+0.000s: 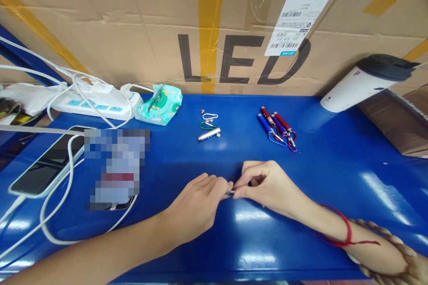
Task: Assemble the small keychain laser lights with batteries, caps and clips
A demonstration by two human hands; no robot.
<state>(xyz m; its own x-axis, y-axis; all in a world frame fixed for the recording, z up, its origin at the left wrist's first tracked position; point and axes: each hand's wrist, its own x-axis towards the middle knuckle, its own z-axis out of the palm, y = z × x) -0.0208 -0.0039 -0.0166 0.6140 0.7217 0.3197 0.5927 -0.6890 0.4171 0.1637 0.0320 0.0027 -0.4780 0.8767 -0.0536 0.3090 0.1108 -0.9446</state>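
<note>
My left hand [200,202] is closed, its fingers curled round something mostly hidden. The thumb and fingertips of my right hand [259,185] pinch a small dark metallic piece [231,192] that shows between the two hands. Beyond them on the blue table [174,156] lie a silver cylinder [209,134], a green carabiner clip [207,125], a white clip [210,116] and several tiny round metal pieces. Farther right, a group of blue, red and purple cylinders [281,121] with coloured clips rests on the table.
A white power strip [96,102] with cables, a phone [50,164], a blurred-out item [117,164] and a green tissue pack [160,104] are at left. A large cardboard box [133,22] stands behind. At right, a lidded white cup [357,84] leans near a brown box [394,120].
</note>
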